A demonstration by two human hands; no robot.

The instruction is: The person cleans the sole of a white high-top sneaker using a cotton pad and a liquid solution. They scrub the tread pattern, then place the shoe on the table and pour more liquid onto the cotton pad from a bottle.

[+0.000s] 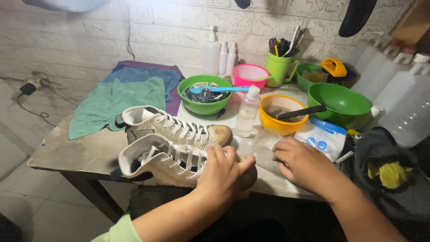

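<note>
We are looking at a green towel (pixel 114 105) lying by the table's (pixel 62 150) left edge, and next to it two white high-top shoes (pixel 170 143) are lying on their sides near the front edge. Our left hand (pixel 224 172) is gripping the toe of the near shoe, while our right hand (pixel 302 163) is resting loosely curled and holding nothing on the table by the front edge. We are thinking an elbow bump could be knocking over the small clear bottle (pixel 247 112) or the yellow bowl (pixel 283 114) just behind.
</note>
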